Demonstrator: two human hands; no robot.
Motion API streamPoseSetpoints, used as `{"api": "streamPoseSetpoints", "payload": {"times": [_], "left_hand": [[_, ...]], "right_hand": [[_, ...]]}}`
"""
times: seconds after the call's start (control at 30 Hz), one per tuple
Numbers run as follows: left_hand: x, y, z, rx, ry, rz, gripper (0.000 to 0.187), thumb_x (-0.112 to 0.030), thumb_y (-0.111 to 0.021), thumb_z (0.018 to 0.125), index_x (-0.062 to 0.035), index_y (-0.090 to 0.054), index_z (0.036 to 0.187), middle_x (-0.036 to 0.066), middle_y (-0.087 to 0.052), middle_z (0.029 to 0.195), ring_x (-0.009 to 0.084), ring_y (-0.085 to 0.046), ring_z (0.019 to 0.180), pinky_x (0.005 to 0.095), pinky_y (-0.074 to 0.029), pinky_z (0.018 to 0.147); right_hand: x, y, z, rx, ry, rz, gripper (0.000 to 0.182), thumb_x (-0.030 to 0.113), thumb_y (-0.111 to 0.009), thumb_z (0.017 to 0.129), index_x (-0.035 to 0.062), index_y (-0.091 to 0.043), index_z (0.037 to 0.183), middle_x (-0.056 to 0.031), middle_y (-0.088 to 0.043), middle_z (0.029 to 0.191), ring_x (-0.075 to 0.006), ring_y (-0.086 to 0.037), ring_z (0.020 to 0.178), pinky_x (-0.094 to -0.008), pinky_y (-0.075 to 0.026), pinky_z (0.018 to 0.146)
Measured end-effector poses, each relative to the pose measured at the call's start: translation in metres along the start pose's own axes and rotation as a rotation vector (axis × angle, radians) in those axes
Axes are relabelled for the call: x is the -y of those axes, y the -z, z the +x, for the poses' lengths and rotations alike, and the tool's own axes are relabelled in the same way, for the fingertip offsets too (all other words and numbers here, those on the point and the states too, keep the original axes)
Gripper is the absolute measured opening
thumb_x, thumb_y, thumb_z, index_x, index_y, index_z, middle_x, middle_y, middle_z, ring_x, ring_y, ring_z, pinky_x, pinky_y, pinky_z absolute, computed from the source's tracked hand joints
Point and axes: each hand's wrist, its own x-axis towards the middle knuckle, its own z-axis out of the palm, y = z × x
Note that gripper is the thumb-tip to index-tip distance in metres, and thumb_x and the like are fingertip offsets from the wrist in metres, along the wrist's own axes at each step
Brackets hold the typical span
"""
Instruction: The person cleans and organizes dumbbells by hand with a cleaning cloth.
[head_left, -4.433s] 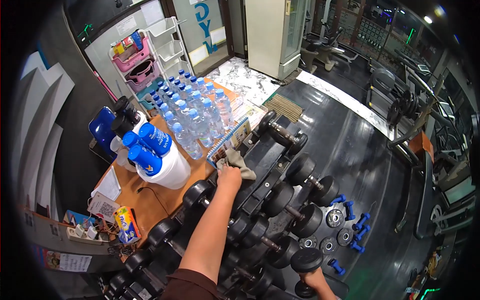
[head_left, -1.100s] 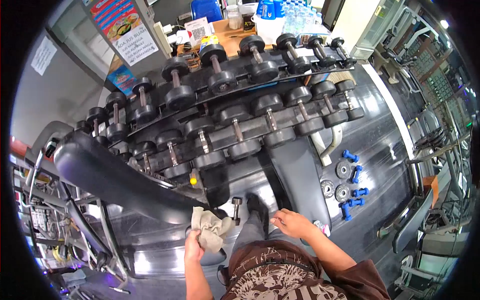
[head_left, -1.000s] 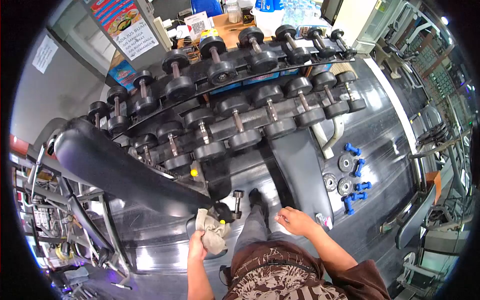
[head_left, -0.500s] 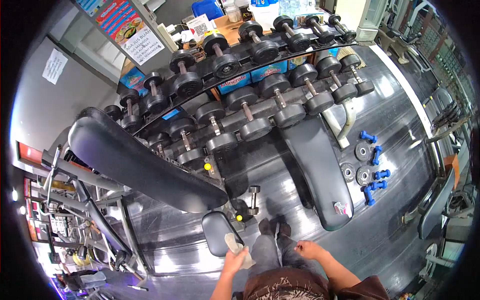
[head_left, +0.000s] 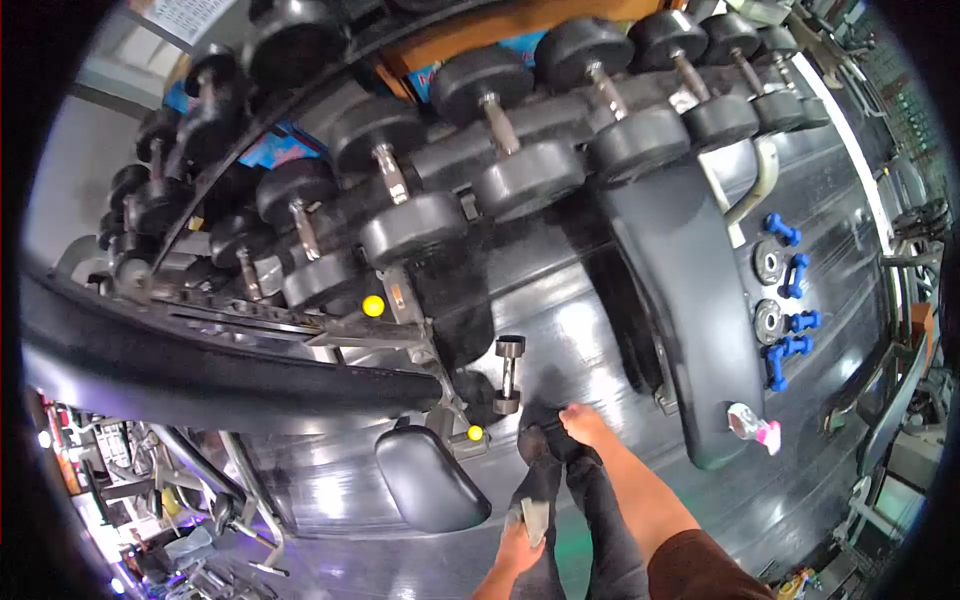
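Scanning left to right: black seat pad (head_left: 430,480) sits just left of the small dumbbell (head_left: 508,375), which lies on the floor ahead of my feet, silvery handle exposed. Reads dense for its size, rigid, bare metal maybe slick; I'd take it mid-handle, fingers wrapped, so neither head tips. Left hand (head_left: 518,553) is clamped on a pale cloth (head_left: 535,522), in front of my leg. Cloth should be light, limp, no breakage risk; pinch a bunched fold, since a loose edge would just flop. Right hand (head_left: 580,420) is out low, right of the dumbbell and apart from it; can't tell if fingertips are together or apart. Far right, long bench pad (head_left: 680,300) carries a small clear item with a pink end (head_left: 752,427), contents unclear
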Motion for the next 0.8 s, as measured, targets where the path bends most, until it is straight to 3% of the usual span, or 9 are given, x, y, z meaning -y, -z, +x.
{"api": "streamPoseSetpoints", "payload": {"times": [0.13,0.23,0.27,0.4,0.43,0.5,0.57,0.67,0.8], "left_hand": [[0.021,-0.031,0.003,0.077,0.150,0.169,0.042,-0.035,-0.075,0.070,-0.0047,-0.062,0.096,0.015,-0.060,0.106,0.0364,-0.056,0.102,0.0444,-0.046,0.089],[0.031,-0.066,-0.009,0.000,0.214,0.420,0.054,-0.037,-0.073,0.072,-0.0014,-0.063,0.112,0.019,-0.061,0.112,0.0398,-0.056,0.106,0.0534,-0.043,0.096],[0.010,-0.043,0.007,0.104,0.378,0.326,0.052,-0.036,-0.075,0.070,0.0016,-0.065,0.105,0.020,-0.063,0.108,0.0403,-0.058,0.105,0.0538,-0.044,0.096],[0.036,-0.061,-0.013,-0.250,0.170,0.220,0.051,-0.032,-0.076,0.070,0.0002,-0.065,0.107,0.021,-0.065,0.108,0.0410,-0.059,0.106,0.0542,-0.045,0.096],[0.041,-0.060,-0.004,-0.199,0.129,0.248,0.050,-0.032,-0.076,0.070,-0.0005,-0.066,0.107,0.021,-0.065,0.108,0.0407,-0.059,0.106,0.0540,-0.045,0.096],[0.038,-0.048,-0.006,-0.066,0.059,0.301,0.048,-0.031,-0.075,0.070,-0.0018,-0.067,0.107,0.020,-0.065,0.109,0.0401,-0.059,0.106,0.0537,-0.045,0.096],[0.033,-0.036,-0.009,0.005,0.033,0.313,0.046,-0.031,-0.075,0.071,-0.0027,-0.067,0.107,0.020,-0.065,0.110,0.0397,-0.059,0.107,0.0534,-0.045,0.096],[0.035,-0.030,-0.007,-0.017,0.061,0.294,0.045,-0.031,-0.074,0.071,-0.0036,-0.067,0.107,0.020,-0.065,0.110,0.0392,-0.059,0.107,0.0531,-0.045,0.096],[0.039,-0.030,-0.008,-0.008,0.091,0.283,0.044,-0.031,-0.074,0.072,-0.0048,-0.067,0.107,0.020,-0.065,0.110,0.0386,-0.059,0.107,0.0526,-0.045,0.097]], "right_hand": [[-0.003,-0.040,0.073,-0.075,-0.062,0.032,0.033,0.035,-0.057,0.091,0.0028,-0.064,0.088,-0.0161,-0.070,0.082,-0.0330,-0.069,0.083,-0.0412,-0.053,0.078],[-0.028,-0.083,0.116,-0.006,-0.112,0.041,0.032,0.034,-0.059,0.089,0.0032,-0.065,0.094,-0.0193,-0.070,0.090,-0.0362,-0.067,0.092,-0.0421,-0.053,0.083],[-0.034,-0.099,0.127,-0.004,-0.140,0.015,0.032,0.035,-0.060,0.089,0.0032,-0.064,0.096,-0.0202,-0.069,0.094,-0.0371,-0.065,0.096,-0.0431,-0.052,0.084],[-0.065,-0.163,0.180,0.149,-0.185,0.197,0.040,0.040,-0.068,0.084,0.0022,-0.063,0.097,-0.0192,-0.067,0.094,-0.0368,-0.064,0.094,-0.0397,-0.050,0.088],[-0.106,-0.218,0.211,0.119,-0.305,0.320,0.048,0.039,-0.074,0.080,-0.0002,-0.063,0.105,-0.0196,-0.065,0.104,-0.0357,-0.063,0.102,-0.0394,-0.049,0.092],[-0.073,-0.224,0.214,-0.161,-0.134,0.141,0.038,0.023,-0.077,0.082,-0.0005,-0.055,0.102,-0.0064,-0.062,0.084,-0.0208,-0.063,0.077,-0.0330,-0.051,0.074],[-0.091,-0.263,0.254,-0.097,-0.182,0.460,0.060,0.031,-0.079,0.078,-0.0033,-0.050,0.119,-0.0184,-0.058,0.112,-0.0298,-0.058,0.104,-0.0373,-0.046,0.092],[-0.078,-0.282,0.280,-0.114,-0.232,0.742,0.068,0.025,-0.079,0.079,0.0007,-0.042,0.130,-0.0158,-0.058,0.115,-0.0261,-0.056,0.108,-0.0379,-0.046,0.091],[-0.060,-0.266,0.281,-0.106,-0.272,0.911,0.057,0.018,-0.076,0.081,0.0091,-0.045,0.128,-0.0073,-0.059,0.101,-0.0203,-0.056,0.092,-0.0357,-0.048,0.080]]}}
